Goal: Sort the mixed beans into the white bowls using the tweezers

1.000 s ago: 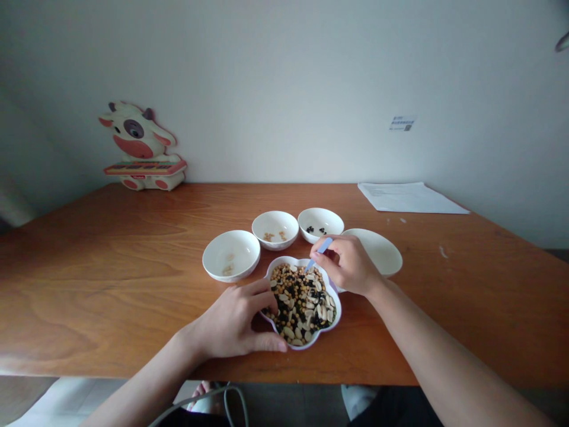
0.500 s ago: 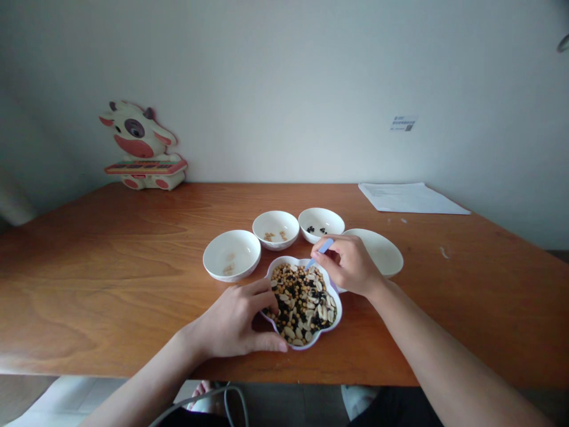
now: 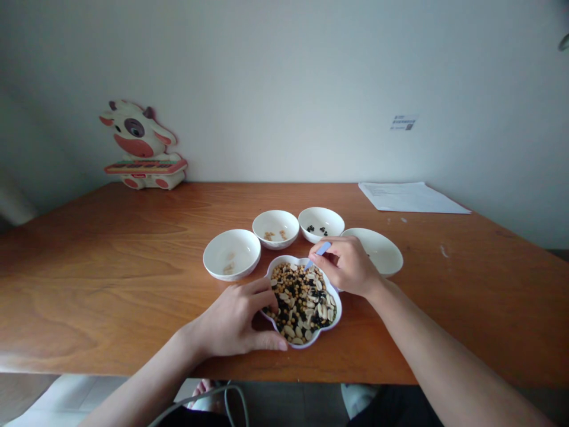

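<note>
A scalloped, flower-shaped bowl point(image 3: 336, 319), white with a lilac outside, stands near the table's front edge. Mixed peanuts, yellow beans and dark beans point(image 3: 299, 295) fill it. My left hand point(image 3: 242, 317) grips its left rim, fingertips inside among the beans and thumb along the front outer side. Between the thumb and fingers of my right hand point(image 3: 349, 264) is a pair of light-blue tweezers point(image 3: 320, 249). Their narrow tip points down at the mix by the bowl's back rim. My right fingers partly hide the tweezers.
Behind stand a white bowl point(image 3: 217, 252) with a few pale pieces, one point(image 3: 284, 218) with yellow beans, one point(image 3: 322, 214) with dark beans, and another point(image 3: 386, 252) partly behind my right hand. Farther back are a cow toy keyboard point(image 3: 144, 167) and papers point(image 3: 409, 198).
The tweezers' top end has tipped slightly to the left and down in my right hand. My left hand and the bowls stay practically in place.
</note>
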{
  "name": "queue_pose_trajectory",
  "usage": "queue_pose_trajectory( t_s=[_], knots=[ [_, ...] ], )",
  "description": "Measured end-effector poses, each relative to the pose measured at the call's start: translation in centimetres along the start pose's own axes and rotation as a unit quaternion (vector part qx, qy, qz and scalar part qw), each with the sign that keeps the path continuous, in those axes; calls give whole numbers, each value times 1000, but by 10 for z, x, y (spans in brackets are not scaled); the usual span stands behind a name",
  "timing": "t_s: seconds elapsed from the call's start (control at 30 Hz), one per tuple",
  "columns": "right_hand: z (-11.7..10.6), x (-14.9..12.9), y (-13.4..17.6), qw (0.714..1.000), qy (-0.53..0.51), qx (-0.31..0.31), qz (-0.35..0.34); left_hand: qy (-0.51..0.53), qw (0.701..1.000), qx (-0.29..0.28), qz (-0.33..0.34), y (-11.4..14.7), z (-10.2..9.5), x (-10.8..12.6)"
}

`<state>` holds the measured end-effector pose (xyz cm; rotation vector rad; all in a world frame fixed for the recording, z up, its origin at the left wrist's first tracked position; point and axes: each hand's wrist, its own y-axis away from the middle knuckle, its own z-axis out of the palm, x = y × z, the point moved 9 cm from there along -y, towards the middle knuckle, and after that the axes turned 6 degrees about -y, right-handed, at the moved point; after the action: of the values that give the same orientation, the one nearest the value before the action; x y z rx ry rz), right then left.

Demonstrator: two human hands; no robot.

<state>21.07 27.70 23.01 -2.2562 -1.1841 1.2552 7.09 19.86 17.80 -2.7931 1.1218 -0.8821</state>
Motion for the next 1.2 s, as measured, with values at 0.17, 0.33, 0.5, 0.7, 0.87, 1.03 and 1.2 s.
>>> queue_pose_trajectory(
  t_s=[0.17, 0.33, 0.5, 0.7, 0.87, 1.03, 1.2],
  knots=[
    [-5, -2, -1, 1000, 3, 16, 4, 3, 1000, -2, -2, -1, -1, 0],
    [-16, -3, 2, 996, -13, 88, 1, 4, 1000, -7, -9, -1, 0, 0],
    [-17, 2, 7, 987, -17, 158, 26, 5, 1000, -4, -5, -1, 0, 0],
    [-11, 12, -4, 981, -21, 187, 45, -8, 1000, -9, -6, -1, 1, -1],
    [-5, 18, -18, 983, 6, 178, 44, -12, 1000, -9, -3, 0, 1, 0],
    [5, 18, -23, 991, 37, 127, 28, -18, 1000, -9, -2, 0, 1, 0],
    [9, 20, -22, 993, 36, 106, 41, -11, 1000, -11, -4, -1, 1, 0]
  ],
)
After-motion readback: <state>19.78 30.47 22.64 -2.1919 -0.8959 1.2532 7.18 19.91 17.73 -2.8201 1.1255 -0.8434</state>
